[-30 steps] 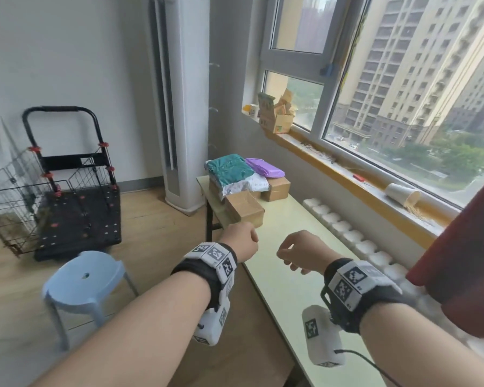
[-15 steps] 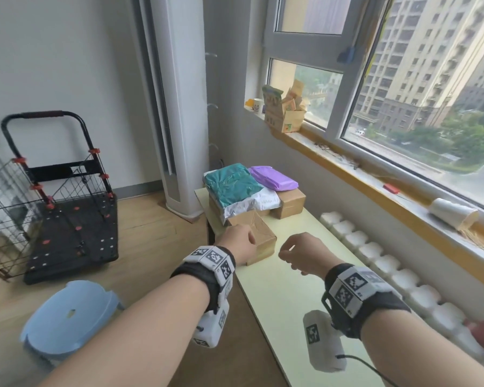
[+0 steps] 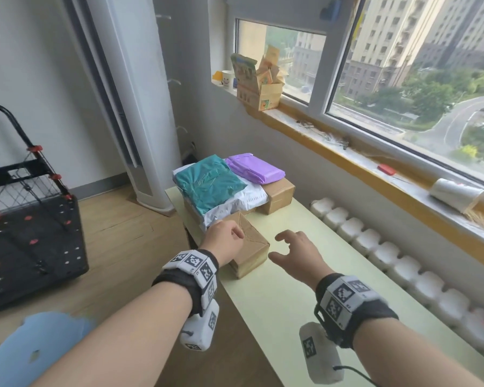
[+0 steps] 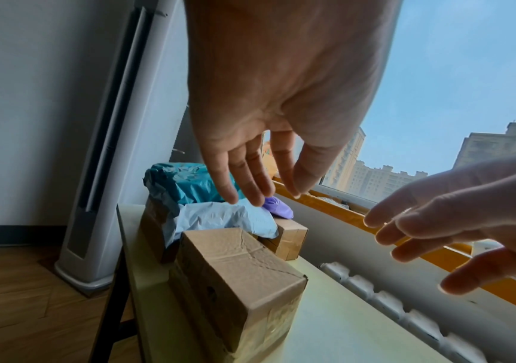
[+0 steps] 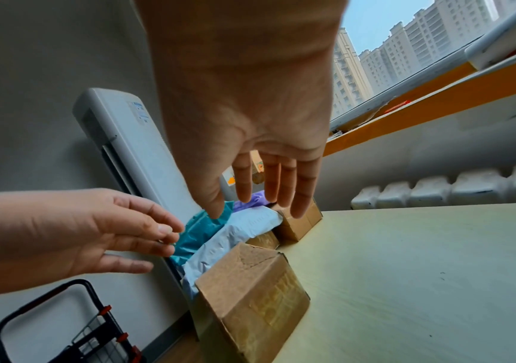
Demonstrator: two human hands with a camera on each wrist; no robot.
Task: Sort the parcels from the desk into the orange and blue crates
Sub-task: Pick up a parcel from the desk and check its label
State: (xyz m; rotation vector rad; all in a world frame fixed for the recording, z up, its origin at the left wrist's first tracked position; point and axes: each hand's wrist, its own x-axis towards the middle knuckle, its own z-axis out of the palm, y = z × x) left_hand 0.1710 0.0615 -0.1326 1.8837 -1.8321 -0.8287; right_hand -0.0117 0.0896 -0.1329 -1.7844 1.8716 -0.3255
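Both hands hover with fingers spread and empty; the left hand [image 3: 225, 241] above the nearest cardboard parcel [image 3: 250, 254] at the desk's [image 3: 305, 275] near-left edge; the right hand [image 3: 296, 254] just beside it.

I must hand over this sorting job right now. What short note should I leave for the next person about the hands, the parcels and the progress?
Left hand: open, above the nearest cardboard box, holding nothing.
Right hand: open, over the desk beside that box, holding nothing.
Parcels: all on the desk's far end; teal bag and purple bag on top of a white bag and other boxes.
Done: no parcel lifted yet. No crates in view.
Left: everything.
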